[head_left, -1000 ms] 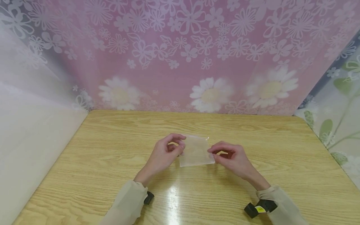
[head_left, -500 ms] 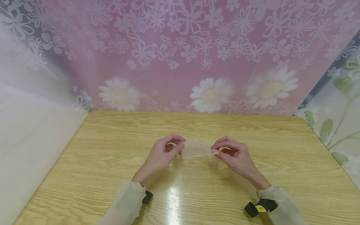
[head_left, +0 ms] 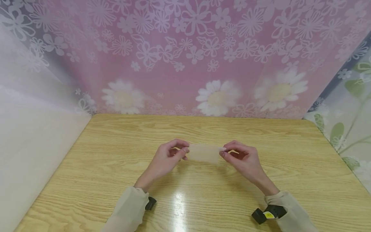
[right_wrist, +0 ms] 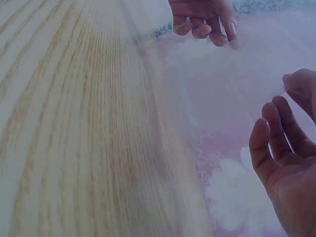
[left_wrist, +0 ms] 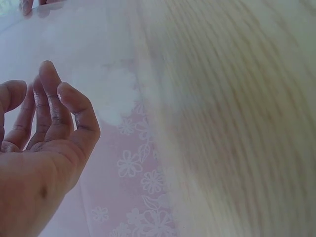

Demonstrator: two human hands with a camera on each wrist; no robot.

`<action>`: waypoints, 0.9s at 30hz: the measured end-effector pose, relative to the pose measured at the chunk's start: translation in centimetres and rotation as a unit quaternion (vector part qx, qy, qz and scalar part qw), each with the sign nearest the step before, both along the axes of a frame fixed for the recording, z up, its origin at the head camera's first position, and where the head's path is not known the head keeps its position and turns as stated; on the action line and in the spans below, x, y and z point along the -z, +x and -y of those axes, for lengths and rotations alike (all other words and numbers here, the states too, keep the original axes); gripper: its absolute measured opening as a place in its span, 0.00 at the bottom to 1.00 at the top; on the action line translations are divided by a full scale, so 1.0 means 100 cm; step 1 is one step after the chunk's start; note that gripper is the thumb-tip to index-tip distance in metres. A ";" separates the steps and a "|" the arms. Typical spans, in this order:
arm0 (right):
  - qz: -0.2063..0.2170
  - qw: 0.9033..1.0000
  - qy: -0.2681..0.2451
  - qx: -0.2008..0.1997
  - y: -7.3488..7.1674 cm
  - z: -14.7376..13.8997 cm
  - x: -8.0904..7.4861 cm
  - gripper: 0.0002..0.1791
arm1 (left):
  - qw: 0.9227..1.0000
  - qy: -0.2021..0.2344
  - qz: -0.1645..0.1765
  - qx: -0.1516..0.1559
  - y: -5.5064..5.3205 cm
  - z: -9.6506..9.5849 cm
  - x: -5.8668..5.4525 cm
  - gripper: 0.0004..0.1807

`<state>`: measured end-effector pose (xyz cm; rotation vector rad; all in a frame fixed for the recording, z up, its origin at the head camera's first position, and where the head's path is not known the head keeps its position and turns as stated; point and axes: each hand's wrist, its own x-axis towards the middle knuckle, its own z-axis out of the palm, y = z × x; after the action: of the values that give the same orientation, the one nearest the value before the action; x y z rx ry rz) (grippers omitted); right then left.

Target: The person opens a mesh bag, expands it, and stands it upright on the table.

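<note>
Two hands grip one thin translucent sheet at the centre of the head view: the left hand pinches its left end, the right hand its right end, fingers bent around the edges. Judging by this, lifting and spreading it is done, since it seems clear of the worktop; release is not yet done. Whether it is a flat pouch cannot be told; no contents show.

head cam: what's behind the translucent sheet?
Wooden tabletop, showing hazily through the sheet; fine grain is veiled. What the left hand and right hand cover can't be seen.
</note>
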<state>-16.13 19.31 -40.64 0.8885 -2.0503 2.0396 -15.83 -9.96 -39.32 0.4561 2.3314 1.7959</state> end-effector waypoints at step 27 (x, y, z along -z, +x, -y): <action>0.013 1.000 0.013 0.001 0.001 0.001 0.001 0.09 | 0.990 0.002 -0.139 -0.011 0.003 -0.012 -0.012 0.09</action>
<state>-16.06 19.24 -40.76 0.8678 -2.0946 2.0376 -15.56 -8.81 -38.12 0.7270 2.5207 1.8507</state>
